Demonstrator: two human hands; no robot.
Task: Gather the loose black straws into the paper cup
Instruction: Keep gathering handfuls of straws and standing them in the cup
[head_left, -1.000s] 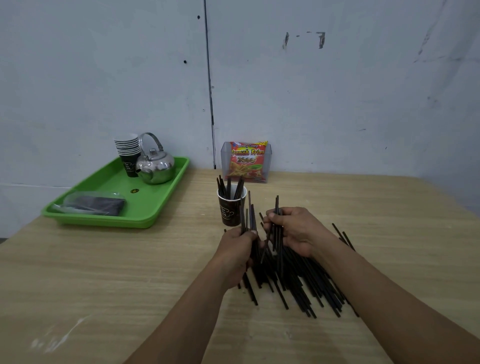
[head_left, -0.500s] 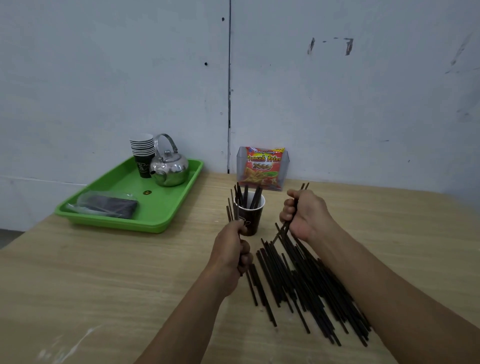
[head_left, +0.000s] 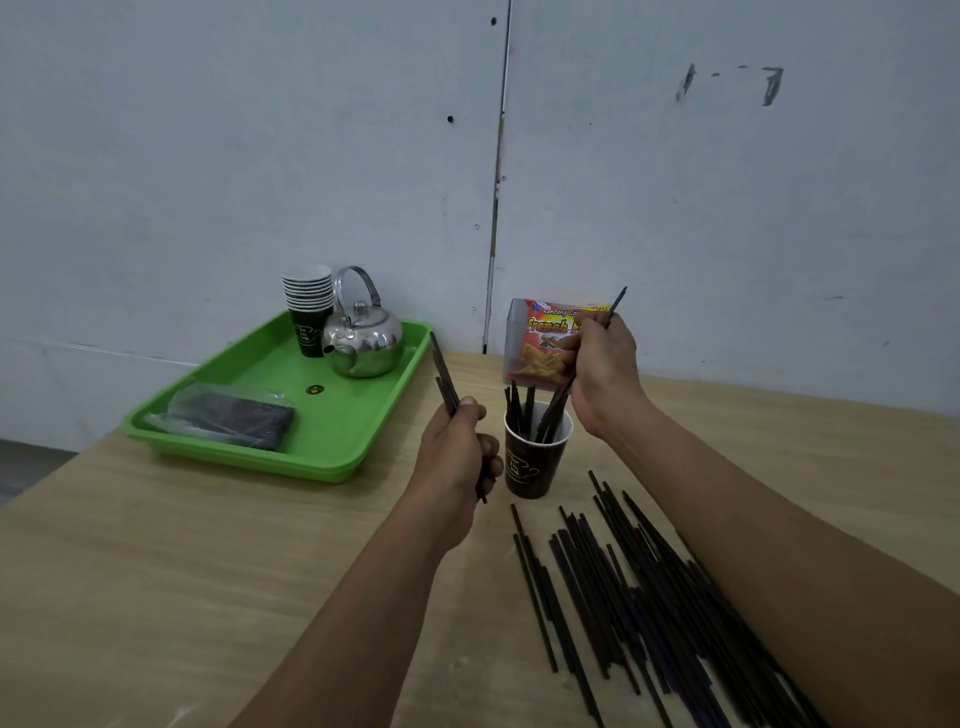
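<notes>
A dark paper cup (head_left: 535, 462) with a white rim stands upright on the wooden table, with several black straws in it. My right hand (head_left: 602, 374) is above and right of the cup and grips a small bunch of black straws (head_left: 553, 415) whose lower ends reach into the cup. My left hand (head_left: 457, 452), just left of the cup, grips another small bunch of straws (head_left: 444, 379) that sticks up and to the left. A pile of loose black straws (head_left: 639, 587) lies on the table in front of the cup, partly under my right forearm.
A green tray (head_left: 332, 452) at the left holds a stack of paper cups (head_left: 307, 312), a steel kettle (head_left: 363, 338) and a plastic bag of dark items (head_left: 234, 415). A clear holder with a snack packet (head_left: 545, 343) stands against the wall behind the cup.
Both hands rose from the pile with straws. My right hand moved up over the cup and its straws now dip into it. My left hand lifted its bunch beside the cup.
</notes>
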